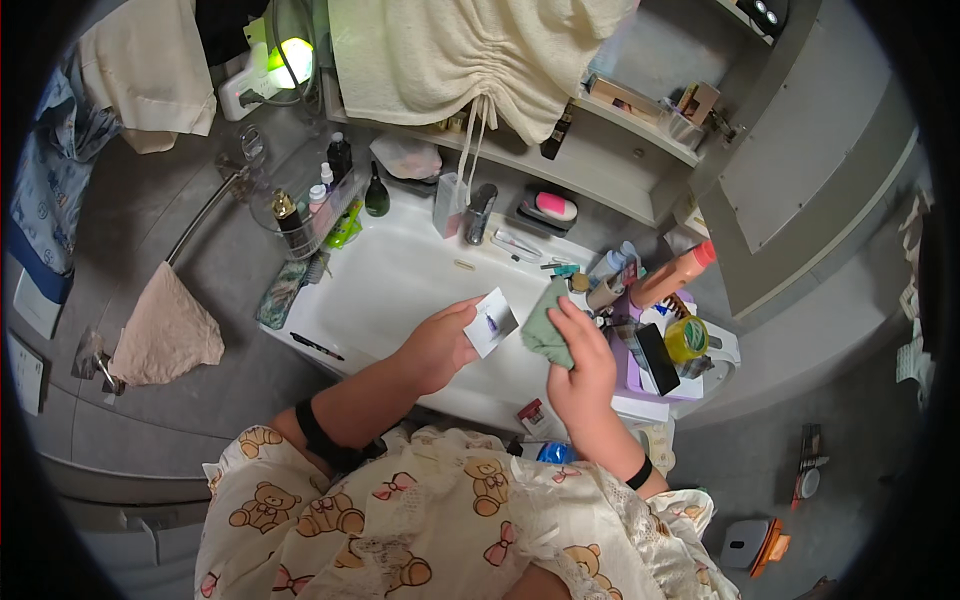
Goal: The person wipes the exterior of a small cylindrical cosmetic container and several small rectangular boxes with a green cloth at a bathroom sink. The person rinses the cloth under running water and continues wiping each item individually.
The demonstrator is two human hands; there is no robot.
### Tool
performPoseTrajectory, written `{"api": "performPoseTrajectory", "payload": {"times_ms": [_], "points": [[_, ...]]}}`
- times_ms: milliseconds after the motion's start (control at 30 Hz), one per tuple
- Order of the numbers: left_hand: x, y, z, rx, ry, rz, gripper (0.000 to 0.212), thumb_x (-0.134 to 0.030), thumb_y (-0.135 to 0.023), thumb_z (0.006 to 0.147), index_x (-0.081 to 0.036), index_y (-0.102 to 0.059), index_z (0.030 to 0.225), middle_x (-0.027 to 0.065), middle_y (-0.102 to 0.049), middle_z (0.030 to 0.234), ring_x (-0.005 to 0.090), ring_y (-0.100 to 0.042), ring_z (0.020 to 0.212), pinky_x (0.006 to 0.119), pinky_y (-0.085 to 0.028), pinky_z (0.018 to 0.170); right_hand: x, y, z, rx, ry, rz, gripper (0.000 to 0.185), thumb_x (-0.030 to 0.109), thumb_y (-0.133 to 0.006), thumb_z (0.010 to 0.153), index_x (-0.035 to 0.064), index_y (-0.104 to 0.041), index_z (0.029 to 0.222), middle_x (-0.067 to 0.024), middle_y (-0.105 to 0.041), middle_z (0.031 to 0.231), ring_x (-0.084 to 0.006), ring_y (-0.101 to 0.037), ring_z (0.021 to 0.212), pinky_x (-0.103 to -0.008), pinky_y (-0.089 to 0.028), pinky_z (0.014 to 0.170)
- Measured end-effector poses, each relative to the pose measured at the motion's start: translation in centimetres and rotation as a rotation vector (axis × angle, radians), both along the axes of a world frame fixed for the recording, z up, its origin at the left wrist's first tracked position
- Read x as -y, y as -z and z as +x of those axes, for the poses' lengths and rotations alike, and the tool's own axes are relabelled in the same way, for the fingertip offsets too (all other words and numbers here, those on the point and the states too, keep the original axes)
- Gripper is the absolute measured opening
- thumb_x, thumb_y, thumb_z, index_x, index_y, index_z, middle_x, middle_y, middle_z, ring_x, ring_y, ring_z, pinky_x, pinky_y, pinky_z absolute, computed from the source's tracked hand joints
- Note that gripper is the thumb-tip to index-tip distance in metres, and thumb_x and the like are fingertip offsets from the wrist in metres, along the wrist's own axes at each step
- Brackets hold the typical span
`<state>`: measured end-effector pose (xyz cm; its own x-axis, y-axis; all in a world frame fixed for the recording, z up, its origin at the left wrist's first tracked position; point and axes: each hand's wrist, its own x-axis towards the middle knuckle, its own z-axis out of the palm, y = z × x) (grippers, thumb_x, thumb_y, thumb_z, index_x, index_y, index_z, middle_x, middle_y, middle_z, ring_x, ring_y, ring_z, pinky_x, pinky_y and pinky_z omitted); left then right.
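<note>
Between the thumb and fingers of my left hand (439, 345) is a small white card (491, 322) bearing a picture of a dark bottle. My right hand (585, 367) grips a folded green cloth (547, 326), its thumb side towards the card. Card and cloth are apart, both held above the white washbasin (360, 300). Behind them stands a dark faucet (481, 215) at the basin's back rim. A small red and white box (534, 416) lies near the front edge, below my right hand.
At the right, a purple box (626, 360) carries a phone (657, 358), a yellow tape roll (686, 338) and an orange bottle (673, 274). A wire basket (300, 232) of bottles stands at the back left. A pen (317, 346) lies on the left rim. An open cabinet door (810, 150) juts out.
</note>
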<state>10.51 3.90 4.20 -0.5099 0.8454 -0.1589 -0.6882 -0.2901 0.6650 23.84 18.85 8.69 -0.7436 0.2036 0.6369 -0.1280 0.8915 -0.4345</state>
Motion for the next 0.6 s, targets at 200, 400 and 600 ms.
{"api": "performPoseTrajectory", "payload": {"times_ms": [200, 400, 600], "points": [[0.5, -1.2, 0.9, 0.111, 0.069, 0.027, 0.052, -0.042, -0.027, 0.101, -0.007, -0.036, 0.138, 0.0089, -0.047, 0.134, 0.0231, -0.047, 0.123, 0.043, -0.036, 0.104, 3.8, 1.7, -2.9, 0.099, -0.070, 0.189, 0.062, -0.005, -0.063, 0.061, 0.0088, -0.058, 0.122, -0.0160, -0.052, 0.130, -0.0367, -0.053, 0.116, -0.0395, -0.047, 0.094], [2.5, -1.5, 0.1, 0.248, 0.049, -0.015, 0.061, -0.052, -0.022, 0.099, -0.009, -0.034, 0.140, 0.0080, -0.044, 0.138, 0.0226, -0.039, 0.130, 0.046, -0.029, 0.106, 5.8, 3.3, -4.1, 0.263, -0.037, 0.227, 0.056, -0.001, -0.064, 0.066, 0.0074, -0.059, 0.121, -0.0167, -0.057, 0.126, -0.0366, -0.055, 0.114, -0.0391, -0.048, 0.093], [4.0, 1.8, -2.0, 0.181, 0.090, 0.022, 0.048, -0.033, -0.032, 0.100, -0.008, -0.033, 0.141, 0.0090, -0.045, 0.136, 0.0220, -0.042, 0.126, 0.043, -0.032, 0.104, 7.1, 4.2, -4.4, 0.358, -0.044, 0.195, 0.049, -0.005, -0.056, 0.068, 0.0058, -0.062, 0.116, -0.0173, -0.058, 0.123, -0.0368, -0.056, 0.112, -0.0403, -0.048, 0.093]]}}
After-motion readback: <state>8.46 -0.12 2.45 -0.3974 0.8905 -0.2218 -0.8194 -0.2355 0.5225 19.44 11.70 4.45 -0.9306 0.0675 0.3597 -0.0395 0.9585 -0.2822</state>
